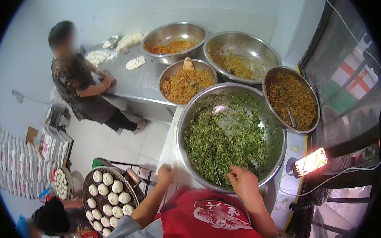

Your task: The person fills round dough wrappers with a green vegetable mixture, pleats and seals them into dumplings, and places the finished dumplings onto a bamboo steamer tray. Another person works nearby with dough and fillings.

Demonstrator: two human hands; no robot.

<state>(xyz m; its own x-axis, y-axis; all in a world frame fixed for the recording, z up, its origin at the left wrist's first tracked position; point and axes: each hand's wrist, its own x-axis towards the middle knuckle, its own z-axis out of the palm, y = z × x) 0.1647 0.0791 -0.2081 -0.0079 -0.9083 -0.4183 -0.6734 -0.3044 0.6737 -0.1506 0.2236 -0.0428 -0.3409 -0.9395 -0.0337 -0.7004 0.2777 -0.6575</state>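
A large stainless steel bowl [183, 118] of chopped green filling [202, 135] stands right before me. My right hand [243, 181] is over its near rim, fingers curled down by the greens; I cannot tell whether they pinch anything. A thin metal utensil handle [214, 167] leans in the filling, left of that hand and apart from it. My left hand [166, 175] is beside the bowl, at the edge of the white worktop [167, 153]. Its fingers are mostly hidden from view, and no held thing shows.
Steel bowls of cooked filling [187, 81] stand behind, one with a spoon [290, 114]. A lit phone [311, 162] and a white cable are at right. At left, a steamer tray [92, 181] carries several buns [113, 198]. Two people [82, 81] work nearby, one at the steel table [127, 83].
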